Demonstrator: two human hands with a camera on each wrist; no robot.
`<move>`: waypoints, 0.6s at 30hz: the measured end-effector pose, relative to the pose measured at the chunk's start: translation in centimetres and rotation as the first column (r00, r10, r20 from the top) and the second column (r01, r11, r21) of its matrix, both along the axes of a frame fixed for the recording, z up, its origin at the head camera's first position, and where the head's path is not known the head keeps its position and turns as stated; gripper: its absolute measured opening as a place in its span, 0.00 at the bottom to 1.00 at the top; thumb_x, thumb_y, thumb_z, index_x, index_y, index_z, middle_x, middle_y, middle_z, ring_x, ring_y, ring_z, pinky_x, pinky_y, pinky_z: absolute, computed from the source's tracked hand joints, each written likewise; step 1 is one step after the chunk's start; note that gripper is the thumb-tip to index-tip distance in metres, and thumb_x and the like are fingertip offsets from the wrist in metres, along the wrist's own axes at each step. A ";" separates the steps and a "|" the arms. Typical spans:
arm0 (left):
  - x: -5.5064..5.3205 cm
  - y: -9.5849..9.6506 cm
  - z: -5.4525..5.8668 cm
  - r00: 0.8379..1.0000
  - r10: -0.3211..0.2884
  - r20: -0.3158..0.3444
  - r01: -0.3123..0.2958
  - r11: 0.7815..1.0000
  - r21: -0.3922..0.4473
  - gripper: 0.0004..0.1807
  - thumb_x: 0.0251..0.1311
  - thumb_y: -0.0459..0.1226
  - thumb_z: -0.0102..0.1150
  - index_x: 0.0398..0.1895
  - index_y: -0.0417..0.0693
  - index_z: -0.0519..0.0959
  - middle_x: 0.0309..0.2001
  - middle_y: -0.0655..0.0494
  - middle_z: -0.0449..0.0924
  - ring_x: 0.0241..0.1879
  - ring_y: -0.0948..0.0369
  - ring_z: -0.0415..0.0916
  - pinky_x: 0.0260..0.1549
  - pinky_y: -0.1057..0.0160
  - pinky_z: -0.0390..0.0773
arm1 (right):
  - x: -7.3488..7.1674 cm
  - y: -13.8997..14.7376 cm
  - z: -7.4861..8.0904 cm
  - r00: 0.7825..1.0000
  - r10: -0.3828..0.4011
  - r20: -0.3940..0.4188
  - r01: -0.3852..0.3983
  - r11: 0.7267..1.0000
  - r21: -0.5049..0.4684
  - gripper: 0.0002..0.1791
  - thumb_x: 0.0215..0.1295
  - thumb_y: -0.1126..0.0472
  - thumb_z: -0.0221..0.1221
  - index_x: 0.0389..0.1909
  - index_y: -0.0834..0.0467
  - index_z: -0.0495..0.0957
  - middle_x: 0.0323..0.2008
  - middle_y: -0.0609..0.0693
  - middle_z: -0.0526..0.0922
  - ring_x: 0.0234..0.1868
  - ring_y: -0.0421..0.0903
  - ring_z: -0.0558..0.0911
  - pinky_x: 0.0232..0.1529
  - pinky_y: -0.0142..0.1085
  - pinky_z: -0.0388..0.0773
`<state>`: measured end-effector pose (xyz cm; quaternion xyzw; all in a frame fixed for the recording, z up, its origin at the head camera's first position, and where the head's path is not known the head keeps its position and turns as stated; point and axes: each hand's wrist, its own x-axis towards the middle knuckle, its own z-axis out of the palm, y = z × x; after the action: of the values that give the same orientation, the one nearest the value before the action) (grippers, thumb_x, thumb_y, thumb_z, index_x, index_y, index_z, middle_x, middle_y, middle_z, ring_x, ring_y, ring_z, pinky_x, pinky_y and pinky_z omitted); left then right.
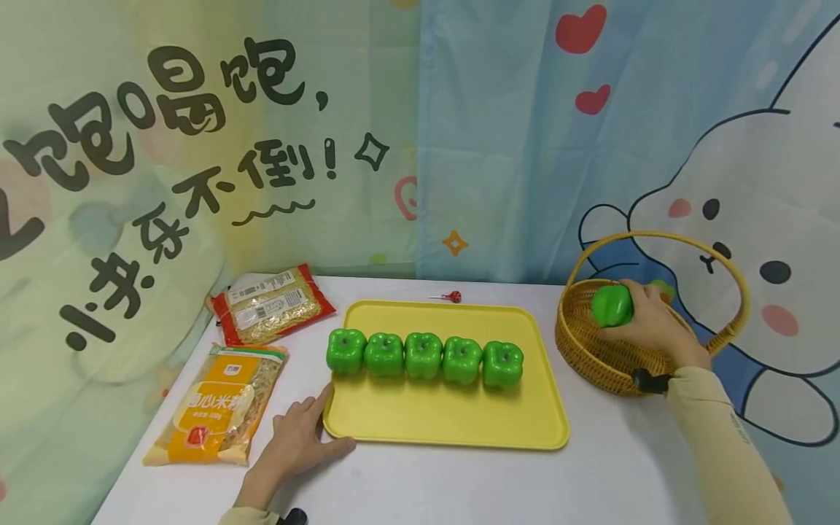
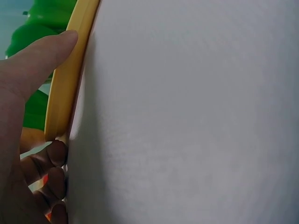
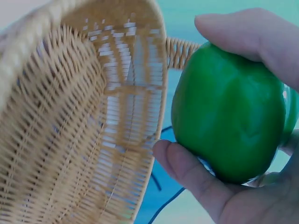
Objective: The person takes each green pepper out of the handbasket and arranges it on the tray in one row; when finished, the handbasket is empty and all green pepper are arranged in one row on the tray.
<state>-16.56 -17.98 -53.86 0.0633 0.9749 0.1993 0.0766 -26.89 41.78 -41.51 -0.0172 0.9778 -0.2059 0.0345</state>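
My right hand [image 1: 650, 324] grips a green bell pepper [image 1: 612, 305] over the wicker basket [image 1: 584, 364]. The right wrist view shows thumb and fingers around the held pepper [image 3: 229, 116], beside the basket's woven rim [image 3: 159, 93]. Several more green bell peppers [image 1: 423, 356] stand in a row across the yellow tray [image 1: 446, 419]. At the tray's front left corner rests my left hand [image 1: 298, 441], its thumb along the front edge and fingers at the left side. In the left wrist view, the left thumb [image 2: 42, 56] lies on the tray's rim [image 2: 65, 93].
Left of the tray lie a red-edged bag of grain [image 1: 272, 302] and an orange-labelled bag [image 1: 216, 408]. Behind the tray is a small red-headed item [image 1: 453, 297]. The basket's tall handle [image 1: 656, 235] arches above the right arm. A printed curtain [image 1: 485, 146] hangs behind the white table [image 1: 420, 485].
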 end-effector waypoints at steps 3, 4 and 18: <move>0.0 0.0 0.1 1.000 0.002 -0.002 -0.002 1.000 0.000 0.61 0.43 0.71 0.67 0.78 0.53 0.59 0.57 0.49 0.79 0.52 0.53 0.74 0.44 0.48 0.68 | 0.2 -1.0 0.1 0.998 0.038 -0.042 -0.040 0.998 -0.045 0.61 0.52 0.44 0.74 0.74 0.68 0.46 0.62 0.74 0.56 0.52 0.66 0.70 0.45 0.56 0.76; 0.0 0.0 0.2 1.000 0.002 -0.002 -0.002 1.000 0.001 0.61 0.43 0.71 0.67 0.78 0.53 0.59 0.57 0.49 0.79 0.52 0.53 0.74 0.44 0.48 0.68 | 0.2 -1.3 0.1 0.997 0.049 -0.055 -0.052 0.997 -0.055 0.60 0.52 0.44 0.74 0.74 0.68 0.48 0.62 0.73 0.58 0.53 0.66 0.71 0.46 0.56 0.76; 0.1 0.1 0.1 1.000 0.002 -0.009 -0.002 1.000 -0.003 0.61 0.43 0.71 0.67 0.78 0.54 0.59 0.54 0.51 0.80 0.49 0.55 0.74 0.42 0.51 0.67 | 0.4 -3.7 0.7 0.988 0.131 -0.082 -0.139 0.985 -0.106 0.56 0.50 0.57 0.75 0.76 0.60 0.52 0.65 0.70 0.62 0.59 0.66 0.69 0.53 0.65 0.73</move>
<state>-16.50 -17.92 -53.77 0.0631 0.9756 0.1975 0.0724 -26.49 38.10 -40.82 -0.0932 0.9620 -0.2563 0.0108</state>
